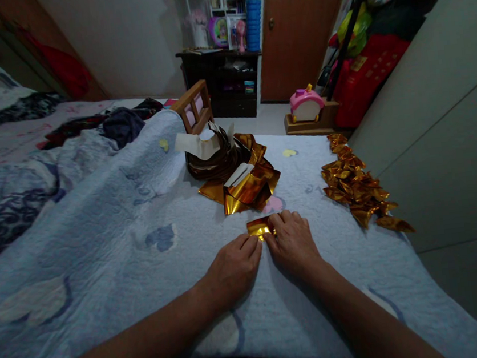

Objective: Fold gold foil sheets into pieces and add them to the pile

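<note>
A small folded piece of gold foil paper [259, 226] lies on the light blue quilt [143, 253] in front of me. My left hand [234, 268] rests knuckles up with its fingertips pressed on the paper's near left edge. My right hand [292, 240] lies over the paper's right side, fingers curled down onto it. Both hands pin the paper flat against the quilt. Most of the paper's right half is hidden under my right fingers.
A stack of gold foil sheets [246, 187] with a white wrapper [201, 145] sits just beyond my hands. Several folded gold pieces [358, 188] lie in a row along the quilt's right edge. A wardrobe [451, 120] stands on the right, a dark cabinet [227, 82] at the back.
</note>
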`<state>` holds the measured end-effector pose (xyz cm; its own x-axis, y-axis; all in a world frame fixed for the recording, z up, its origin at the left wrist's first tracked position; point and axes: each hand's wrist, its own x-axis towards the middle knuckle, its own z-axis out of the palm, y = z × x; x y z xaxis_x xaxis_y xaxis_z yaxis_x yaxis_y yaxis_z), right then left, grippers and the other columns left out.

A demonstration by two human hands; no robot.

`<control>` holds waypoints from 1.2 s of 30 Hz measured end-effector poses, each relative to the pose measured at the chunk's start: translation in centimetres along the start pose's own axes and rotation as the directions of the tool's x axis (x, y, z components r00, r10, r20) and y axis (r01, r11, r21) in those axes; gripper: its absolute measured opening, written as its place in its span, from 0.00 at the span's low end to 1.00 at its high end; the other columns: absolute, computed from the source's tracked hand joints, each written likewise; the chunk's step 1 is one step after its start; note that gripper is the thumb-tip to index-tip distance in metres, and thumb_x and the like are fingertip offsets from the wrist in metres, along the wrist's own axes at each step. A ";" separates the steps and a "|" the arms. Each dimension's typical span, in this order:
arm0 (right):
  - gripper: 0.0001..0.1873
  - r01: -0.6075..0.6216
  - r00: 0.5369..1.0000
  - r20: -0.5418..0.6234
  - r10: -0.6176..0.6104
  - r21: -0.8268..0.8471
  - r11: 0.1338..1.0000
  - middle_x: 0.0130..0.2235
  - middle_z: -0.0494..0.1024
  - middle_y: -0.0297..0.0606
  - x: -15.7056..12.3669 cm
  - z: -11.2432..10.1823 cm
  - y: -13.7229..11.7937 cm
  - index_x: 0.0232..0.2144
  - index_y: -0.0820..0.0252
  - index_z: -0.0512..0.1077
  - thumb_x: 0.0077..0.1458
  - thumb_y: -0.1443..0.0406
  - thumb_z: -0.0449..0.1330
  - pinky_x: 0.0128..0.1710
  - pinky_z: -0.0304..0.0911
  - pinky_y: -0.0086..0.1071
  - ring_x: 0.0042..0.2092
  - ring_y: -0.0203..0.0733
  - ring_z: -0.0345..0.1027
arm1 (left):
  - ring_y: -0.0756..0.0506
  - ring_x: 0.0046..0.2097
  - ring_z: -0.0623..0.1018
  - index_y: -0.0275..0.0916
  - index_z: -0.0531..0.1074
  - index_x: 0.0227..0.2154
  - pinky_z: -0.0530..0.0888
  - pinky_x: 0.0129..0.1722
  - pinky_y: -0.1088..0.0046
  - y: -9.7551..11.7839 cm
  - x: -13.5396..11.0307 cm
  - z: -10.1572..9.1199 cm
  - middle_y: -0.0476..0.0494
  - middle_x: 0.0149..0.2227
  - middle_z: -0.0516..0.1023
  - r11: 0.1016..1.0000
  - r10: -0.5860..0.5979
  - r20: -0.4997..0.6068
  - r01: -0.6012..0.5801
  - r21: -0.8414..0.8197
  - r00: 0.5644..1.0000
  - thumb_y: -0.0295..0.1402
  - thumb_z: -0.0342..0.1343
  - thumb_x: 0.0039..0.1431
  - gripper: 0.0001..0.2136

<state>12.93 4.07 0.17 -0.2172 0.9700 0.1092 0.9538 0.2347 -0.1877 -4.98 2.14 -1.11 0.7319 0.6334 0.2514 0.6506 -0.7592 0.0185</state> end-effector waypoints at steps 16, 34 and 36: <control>0.10 -0.085 0.995 0.048 0.084 0.028 0.996 0.41 0.71 0.42 -0.2 -0.8 4.1 0.44 0.52 0.73 0.62 0.58 0.60 0.41 0.49 0.39 0.44 0.51 0.61 | 0.41 0.40 0.77 0.32 0.73 0.38 0.79 0.41 0.62 -0.3 -0.1 0.0 0.36 0.40 0.79 1.000 -0.001 0.011 0.001 0.005 1.000 0.21 0.51 0.64 0.07; 0.11 0.295 0.955 -0.101 -0.278 0.339 0.893 0.43 0.71 0.43 -0.1 0.1 3.9 0.38 0.59 0.70 0.51 0.73 0.58 0.47 0.59 0.42 0.46 0.50 0.62 | 0.42 0.40 0.75 0.37 0.73 0.39 0.72 0.40 0.65 -2.1 3.4 -0.6 0.42 0.40 0.76 0.956 -0.164 0.077 0.178 -0.233 0.983 0.32 0.60 0.61 0.06; 0.12 0.296 0.955 -0.092 -0.281 0.325 0.898 0.44 0.72 0.44 -0.1 0.5 3.9 0.39 0.59 0.71 0.51 0.73 0.58 0.47 0.59 0.43 0.46 0.50 0.62 | 0.42 0.40 0.74 0.37 0.72 0.40 0.72 0.41 0.65 -2.2 3.1 -0.3 0.42 0.40 0.76 0.943 -0.175 0.046 0.181 -0.279 0.983 0.32 0.60 0.61 0.07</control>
<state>16.60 4.96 -1.05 -0.4564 0.8549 0.2467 0.7250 0.5180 -0.4539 -4.19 5.79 -0.11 0.6150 0.7630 0.1991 0.6897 -0.6429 0.3332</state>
